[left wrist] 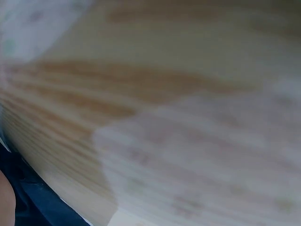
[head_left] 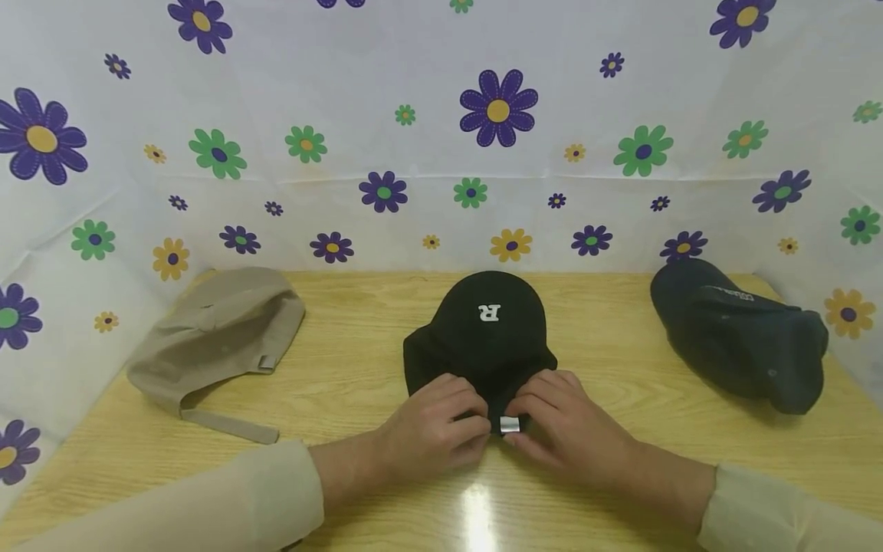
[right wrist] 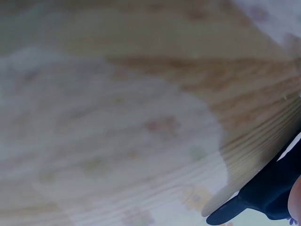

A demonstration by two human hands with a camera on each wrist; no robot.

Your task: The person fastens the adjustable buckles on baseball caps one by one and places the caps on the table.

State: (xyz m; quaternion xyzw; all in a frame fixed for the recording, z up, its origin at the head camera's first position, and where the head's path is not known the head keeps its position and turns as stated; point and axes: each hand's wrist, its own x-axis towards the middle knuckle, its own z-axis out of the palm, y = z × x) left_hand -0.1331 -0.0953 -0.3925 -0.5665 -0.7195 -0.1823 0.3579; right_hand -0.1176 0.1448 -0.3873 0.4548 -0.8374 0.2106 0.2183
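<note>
A black cap [head_left: 483, 337] with a white letter on its front sits in the middle of the table, its strap end toward me. My left hand [head_left: 441, 422], fingers curled, grips the near left part of the cap. On the other side my right hand [head_left: 576, 425] pinches the strap beside a silver buckle [head_left: 510, 425], thumb below and fingers above. Dark cloth [left wrist: 37, 193] shows beside a bit of hand at the lower left of the left wrist view. In the right wrist view, a dark strap-like piece [right wrist: 254, 197] reaches in from the lower right.
To the left lies a beige cap [head_left: 214, 337] with its strap undone and trailing toward me. A dark navy cap [head_left: 745, 345] rests on its side at the right. Behind the wooden table [head_left: 352, 330] hangs a white flowered cloth [head_left: 414, 153], which also lines both sides.
</note>
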